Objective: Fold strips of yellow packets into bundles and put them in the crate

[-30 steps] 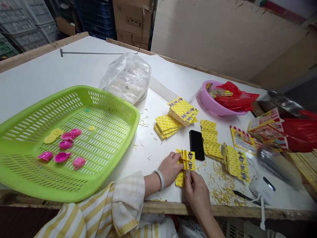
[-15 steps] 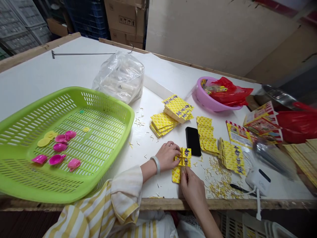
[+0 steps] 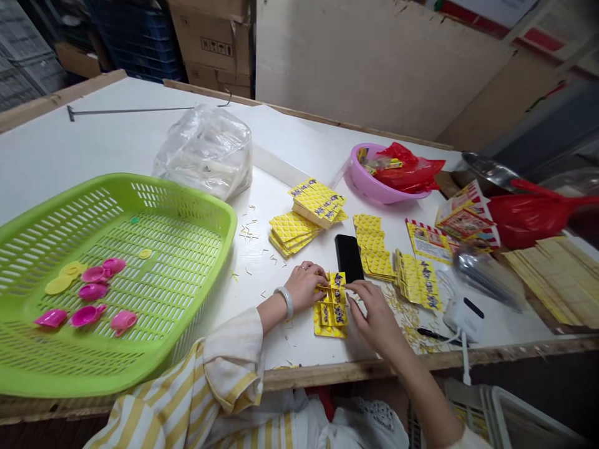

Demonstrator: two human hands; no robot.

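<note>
A small yellow printed card (image 3: 337, 296) with dark figures and raised folds lies near the table's front edge, on top of another yellow piece. My left hand (image 3: 305, 285), with a pale bangle on its wrist, grips the card's left side with bent fingers. At its right edge, the thumb and forefinger of my right hand (image 3: 374, 315) pinch the card. A black phone (image 3: 349, 257) lies just behind the card. Stacks of yellow cards (image 3: 318, 202) sit farther back, and more folded yellow cards (image 3: 416, 277) are to the right.
A green basket (image 3: 213, 262) with pink and yellow toy pieces stands left. Behind are a clear plastic bag (image 3: 206, 153) and a purple bowl (image 3: 381, 190) holding a red bag. Yellow scraps, a pen (image 3: 437, 335) and a white charger (image 3: 464, 318) lie right.
My right hand has moved from the card's lower edge up to its right edge. More of the card's folded sections now show. The view has shifted slightly to the right.
</note>
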